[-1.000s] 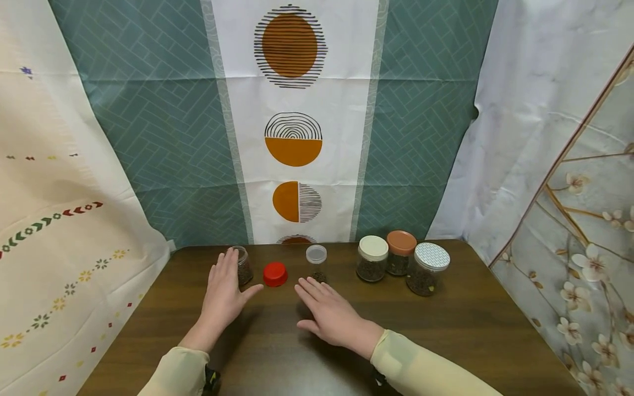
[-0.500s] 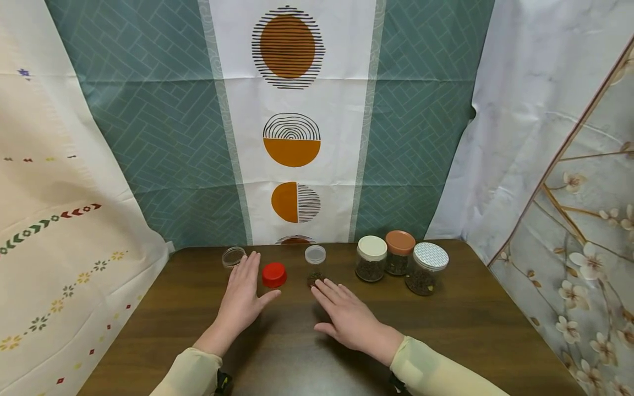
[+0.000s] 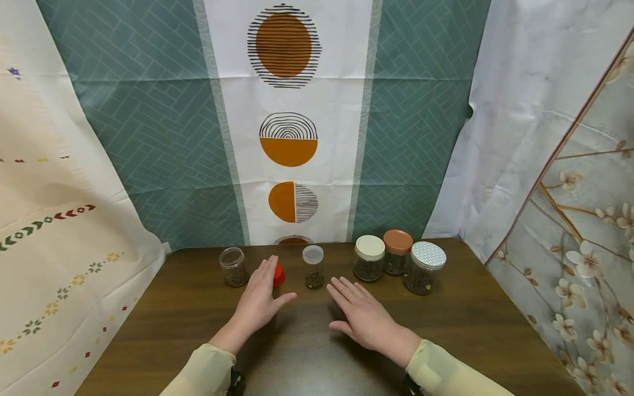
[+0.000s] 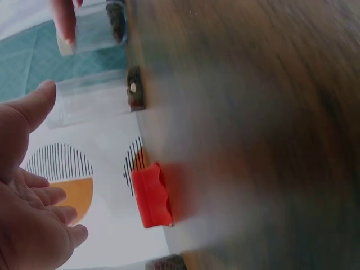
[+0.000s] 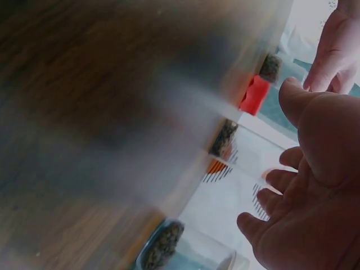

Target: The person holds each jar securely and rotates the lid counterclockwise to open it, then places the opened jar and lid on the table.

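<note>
My left hand (image 3: pixel 260 300) hovers over the table with straight fingers and thumb spread, holding nothing. Behind its fingertips sits a red lid (image 3: pixel 279 275), partly covered by them in the head view; its wavy edge shows in the left wrist view (image 4: pixel 151 197). To the left stands a clear jar (image 3: pixel 234 268) of dark grains. My right hand (image 3: pixel 369 322), also flat with the thumb out, holds nothing. Between the hands, farther back, a slim clear container (image 3: pixel 313 267) with a translucent cap stands upright, dark bits at its bottom.
Several lidded items stand back right: a jar with a cream lid (image 3: pixel 369 258), one with an orange-brown lid (image 3: pixel 397 253) and one with a patterned silvery lid (image 3: pixel 424 268). Patterned cloths (image 3: pixel 292 110) hang behind the brown wooden table (image 3: pixel 475 330) and at both sides.
Both hands have drifted to the right, fingers still straight. The left hand has left the front of the clear jar and now partly covers the red lid. The slim container is now uncovered.
</note>
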`<act>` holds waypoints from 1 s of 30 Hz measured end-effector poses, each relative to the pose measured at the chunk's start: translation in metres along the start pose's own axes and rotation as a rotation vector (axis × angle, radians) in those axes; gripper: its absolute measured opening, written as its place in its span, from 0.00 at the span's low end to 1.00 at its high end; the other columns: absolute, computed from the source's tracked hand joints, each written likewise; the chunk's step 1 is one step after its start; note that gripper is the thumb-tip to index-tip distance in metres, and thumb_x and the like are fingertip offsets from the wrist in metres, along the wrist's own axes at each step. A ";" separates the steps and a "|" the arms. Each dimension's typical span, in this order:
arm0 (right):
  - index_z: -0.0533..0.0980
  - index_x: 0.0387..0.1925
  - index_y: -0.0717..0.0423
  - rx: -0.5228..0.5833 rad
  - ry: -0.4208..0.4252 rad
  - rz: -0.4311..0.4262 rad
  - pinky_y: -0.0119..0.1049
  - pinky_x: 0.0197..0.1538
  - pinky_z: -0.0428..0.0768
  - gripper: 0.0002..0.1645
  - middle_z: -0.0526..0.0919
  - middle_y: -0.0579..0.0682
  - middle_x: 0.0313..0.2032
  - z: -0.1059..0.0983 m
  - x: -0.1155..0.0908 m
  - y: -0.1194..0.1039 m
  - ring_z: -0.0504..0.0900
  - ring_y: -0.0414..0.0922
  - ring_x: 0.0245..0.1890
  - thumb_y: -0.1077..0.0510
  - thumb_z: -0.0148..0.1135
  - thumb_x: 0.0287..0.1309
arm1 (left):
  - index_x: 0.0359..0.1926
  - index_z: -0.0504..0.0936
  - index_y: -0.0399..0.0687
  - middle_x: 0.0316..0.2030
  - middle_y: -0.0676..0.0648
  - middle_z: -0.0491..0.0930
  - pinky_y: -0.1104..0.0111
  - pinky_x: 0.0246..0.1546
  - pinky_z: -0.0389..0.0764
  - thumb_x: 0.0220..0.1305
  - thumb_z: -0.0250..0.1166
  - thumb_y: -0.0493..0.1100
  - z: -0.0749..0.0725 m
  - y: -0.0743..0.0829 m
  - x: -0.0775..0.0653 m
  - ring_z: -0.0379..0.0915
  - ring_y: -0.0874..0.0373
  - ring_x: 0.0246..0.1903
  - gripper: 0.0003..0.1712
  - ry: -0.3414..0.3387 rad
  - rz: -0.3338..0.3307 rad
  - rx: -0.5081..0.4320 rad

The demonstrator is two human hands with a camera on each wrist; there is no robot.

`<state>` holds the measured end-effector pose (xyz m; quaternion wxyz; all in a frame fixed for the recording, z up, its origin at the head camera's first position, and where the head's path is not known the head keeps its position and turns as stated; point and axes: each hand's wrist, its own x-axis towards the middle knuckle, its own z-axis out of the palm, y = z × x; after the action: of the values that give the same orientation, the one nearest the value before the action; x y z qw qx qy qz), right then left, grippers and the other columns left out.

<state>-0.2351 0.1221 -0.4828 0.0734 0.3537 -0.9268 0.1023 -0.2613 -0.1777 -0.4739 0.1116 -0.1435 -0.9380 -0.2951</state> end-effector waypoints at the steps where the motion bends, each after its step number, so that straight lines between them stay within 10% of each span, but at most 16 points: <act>1: 0.63 0.84 0.60 -0.004 0.006 0.000 0.60 0.81 0.60 0.50 0.60 0.59 0.85 -0.001 -0.001 0.002 0.58 0.60 0.84 0.39 0.69 0.76 | 0.85 0.55 0.31 0.84 0.31 0.56 0.40 0.81 0.49 0.65 0.84 0.51 0.002 0.001 0.001 0.47 0.33 0.84 0.63 -0.003 -0.001 -0.007; 30: 0.63 0.84 0.62 0.038 0.058 0.102 0.63 0.79 0.61 0.49 0.62 0.62 0.83 -0.015 -0.019 0.028 0.59 0.63 0.83 0.43 0.71 0.76 | 0.87 0.52 0.33 0.84 0.30 0.55 0.39 0.78 0.59 0.70 0.80 0.53 0.037 0.009 0.031 0.55 0.33 0.82 0.61 -0.093 -0.092 -0.237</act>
<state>-0.2388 0.1587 -0.4762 0.0881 0.3041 -0.9391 0.1334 -0.2921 -0.1428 -0.4896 0.0366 -0.1259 -0.9063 -0.4017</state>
